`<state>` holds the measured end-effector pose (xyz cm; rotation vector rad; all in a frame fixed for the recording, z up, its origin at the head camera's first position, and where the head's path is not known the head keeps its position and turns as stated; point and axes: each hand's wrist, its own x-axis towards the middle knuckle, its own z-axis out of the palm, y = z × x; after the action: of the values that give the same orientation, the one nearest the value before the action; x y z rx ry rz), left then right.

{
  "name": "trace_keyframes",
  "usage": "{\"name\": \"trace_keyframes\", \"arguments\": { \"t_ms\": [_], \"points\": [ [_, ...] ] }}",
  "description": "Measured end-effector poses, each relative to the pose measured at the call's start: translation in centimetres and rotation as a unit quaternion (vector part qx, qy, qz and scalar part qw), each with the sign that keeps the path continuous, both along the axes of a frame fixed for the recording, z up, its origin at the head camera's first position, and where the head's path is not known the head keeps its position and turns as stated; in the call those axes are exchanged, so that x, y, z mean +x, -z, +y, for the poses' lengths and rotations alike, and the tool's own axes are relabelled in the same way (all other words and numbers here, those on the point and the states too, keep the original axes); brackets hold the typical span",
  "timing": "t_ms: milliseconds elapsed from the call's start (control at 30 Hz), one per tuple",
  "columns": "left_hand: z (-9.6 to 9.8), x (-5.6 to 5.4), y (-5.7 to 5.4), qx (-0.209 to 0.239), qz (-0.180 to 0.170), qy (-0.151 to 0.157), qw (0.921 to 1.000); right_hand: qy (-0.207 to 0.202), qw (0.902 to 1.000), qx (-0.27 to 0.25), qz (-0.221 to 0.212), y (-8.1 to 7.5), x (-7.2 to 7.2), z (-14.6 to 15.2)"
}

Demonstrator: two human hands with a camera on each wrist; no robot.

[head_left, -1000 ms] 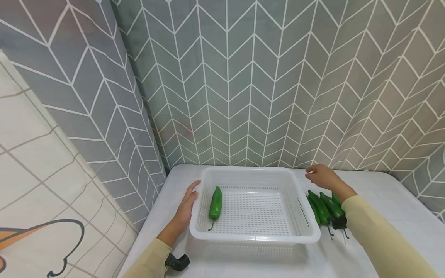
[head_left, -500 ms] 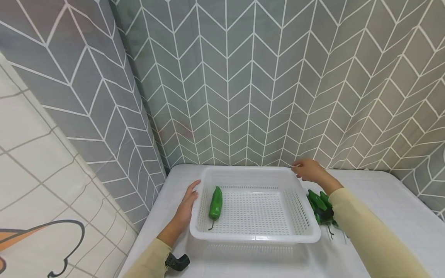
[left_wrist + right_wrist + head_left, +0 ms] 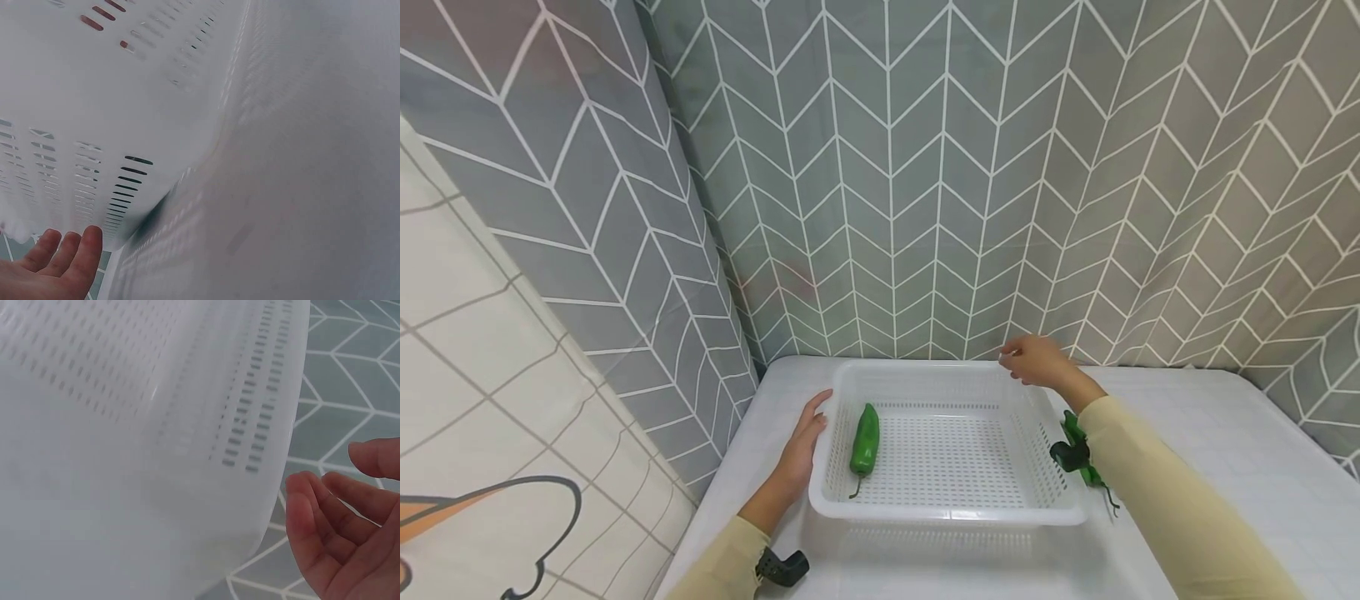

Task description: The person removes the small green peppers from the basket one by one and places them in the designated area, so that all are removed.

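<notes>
A white perforated plastic basket (image 3: 951, 515) stands on the table with one long green chili pepper (image 3: 866, 442) lying at its left side, stem toward the front. My left hand (image 3: 801, 446) is at the basket's left rim; in the left wrist view its fingers (image 3: 84, 262) extend along the outside of the wall. Over the basket's far right corner hovers my right hand (image 3: 1037, 362), holding nothing. The right wrist view has its fingers (image 3: 303, 512) loosely bent beside the basket wall (image 3: 125, 512), thumb apart.
More green chili peppers (image 3: 1072, 429) lie right of the basket, mostly hidden behind the right sleeve (image 3: 1165, 492) and its black wrist camera (image 3: 1070, 455). A chevron-patterned curtain (image 3: 917, 208) hangs behind the white-covered table (image 3: 1210, 433).
My right hand has moved left, from beyond the basket's right side to over its far right corner. The sleeve now covers more of the peppers. My left hand and the basket look nearly unmoved.
</notes>
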<state>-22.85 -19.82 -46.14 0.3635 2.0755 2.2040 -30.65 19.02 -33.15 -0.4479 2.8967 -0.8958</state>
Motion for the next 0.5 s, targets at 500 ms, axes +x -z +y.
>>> {"name": "trace_keyframes", "arguments": {
  "t_ms": [500],
  "points": [
    [0.0, 0.0, 0.1, -0.003, 0.001, 0.001, 1.0000, -0.030, 0.9988, -0.034, -0.019, 1.3, -0.7, -3.7]
  ]
}}
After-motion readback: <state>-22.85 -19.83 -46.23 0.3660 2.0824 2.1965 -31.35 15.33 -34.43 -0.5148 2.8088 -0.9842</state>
